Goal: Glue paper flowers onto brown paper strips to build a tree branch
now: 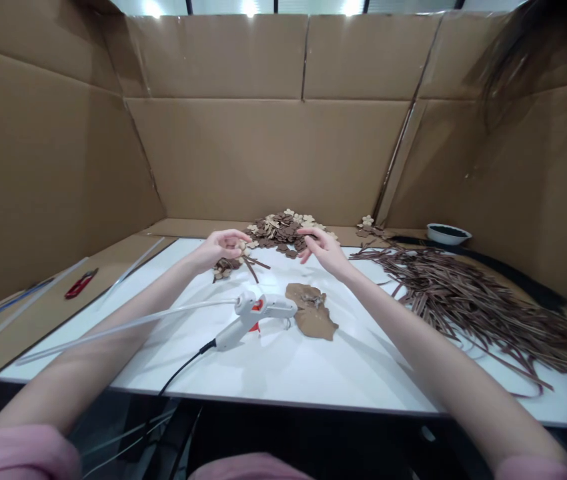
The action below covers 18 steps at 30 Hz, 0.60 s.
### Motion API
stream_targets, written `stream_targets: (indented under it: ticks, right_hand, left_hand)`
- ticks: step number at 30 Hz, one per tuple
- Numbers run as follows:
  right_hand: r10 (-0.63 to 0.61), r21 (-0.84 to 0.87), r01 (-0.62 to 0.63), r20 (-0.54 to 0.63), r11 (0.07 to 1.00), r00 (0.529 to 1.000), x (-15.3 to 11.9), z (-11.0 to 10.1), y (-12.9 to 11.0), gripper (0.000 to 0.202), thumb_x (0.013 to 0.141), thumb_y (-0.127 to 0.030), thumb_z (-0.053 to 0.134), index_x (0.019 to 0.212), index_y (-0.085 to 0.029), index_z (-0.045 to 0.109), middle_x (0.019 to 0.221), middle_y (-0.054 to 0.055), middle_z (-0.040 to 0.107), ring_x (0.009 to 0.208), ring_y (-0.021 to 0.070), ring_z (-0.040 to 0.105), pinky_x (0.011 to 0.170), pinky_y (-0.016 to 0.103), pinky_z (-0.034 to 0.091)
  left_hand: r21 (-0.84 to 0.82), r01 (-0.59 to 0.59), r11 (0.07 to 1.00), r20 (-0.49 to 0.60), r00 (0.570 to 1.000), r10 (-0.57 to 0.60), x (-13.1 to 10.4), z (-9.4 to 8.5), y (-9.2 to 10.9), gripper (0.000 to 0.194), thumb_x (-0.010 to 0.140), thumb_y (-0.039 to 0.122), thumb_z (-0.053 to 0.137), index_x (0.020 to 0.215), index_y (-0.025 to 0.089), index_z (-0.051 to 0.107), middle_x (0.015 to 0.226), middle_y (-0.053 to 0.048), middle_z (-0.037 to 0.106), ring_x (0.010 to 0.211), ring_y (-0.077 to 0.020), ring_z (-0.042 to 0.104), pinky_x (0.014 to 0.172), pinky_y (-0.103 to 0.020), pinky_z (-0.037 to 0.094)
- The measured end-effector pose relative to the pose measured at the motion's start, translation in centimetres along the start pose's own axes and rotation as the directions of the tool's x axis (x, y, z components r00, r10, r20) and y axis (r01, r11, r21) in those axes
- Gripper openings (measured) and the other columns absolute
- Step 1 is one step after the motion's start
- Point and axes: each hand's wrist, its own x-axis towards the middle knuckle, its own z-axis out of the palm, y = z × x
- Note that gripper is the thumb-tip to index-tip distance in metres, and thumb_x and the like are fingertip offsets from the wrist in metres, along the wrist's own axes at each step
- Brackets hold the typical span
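My left hand (224,245) is closed, thumb and fingers pinched round a small cream flower piece (242,249). Just below it lie a small cluster of brown and cream flowers (225,268) and thin brown strips (253,267). To the right, my right hand (322,249) has its fingers apart with nothing between them, at the near edge of a heap of brown and cream flower pieces (281,230). Nearer to me, a white glue gun (236,330) with a long clear stick points its nozzle at a brown glue-stained scrap (313,320).
Many long brown strips (463,293) spread over the table's right side. Behind them stands a white bowl (448,234) with dark contents. A red cutter (81,284) lies at the left. Cardboard walls (263,153) enclose the white table (263,380). The gun's black cord (183,365) crosses the front edge.
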Motion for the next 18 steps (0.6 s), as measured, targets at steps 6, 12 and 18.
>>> stream_targets:
  ticks: [6,12,18]
  right_hand:
    - [-0.022,-0.02,0.025,0.146,0.999,0.989,1.6,3.2,0.3,0.037,0.083,-0.044,0.059,0.105,-0.014,0.065,0.099,0.011,0.073,0.091,0.02,0.068,0.084,0.034,0.051]
    - [-0.086,-0.062,0.101,0.211,0.993,0.974,1.1,5.3,-0.3,0.027,0.078,-0.043,0.065,0.081,-0.016,0.068,0.08,0.004,0.07,0.075,0.0163,0.063,0.07,0.028,0.05]
    - [-0.074,-0.029,0.08,0.151,0.996,0.986,0.7,5.4,-0.4,0.024,0.075,-0.041,0.066,0.081,-0.017,0.066,0.078,0.004,0.07,0.068,0.0157,0.062,0.063,0.027,0.049]
  left_hand:
    - [-0.068,-0.058,0.996,-0.093,0.994,0.051,1.5,5.1,0.2,0.032,0.055,0.011,0.073,0.087,0.012,0.067,0.063,0.001,0.061,0.057,-0.0102,0.056,0.055,-0.021,0.044]
    - [-0.048,-0.093,0.994,-0.17,0.982,0.084,0.3,5.5,0.4,0.034,0.055,0.018,0.08,0.086,0.013,0.068,0.066,0.0,0.065,0.057,-0.0112,0.058,0.054,-0.022,0.044]
    - [-0.059,-0.112,0.992,-0.166,0.981,0.101,-0.1,5.6,-0.4,0.038,0.06,0.029,0.085,0.091,0.014,0.068,0.077,-0.004,0.069,0.066,-0.014,0.063,0.062,-0.024,0.048]
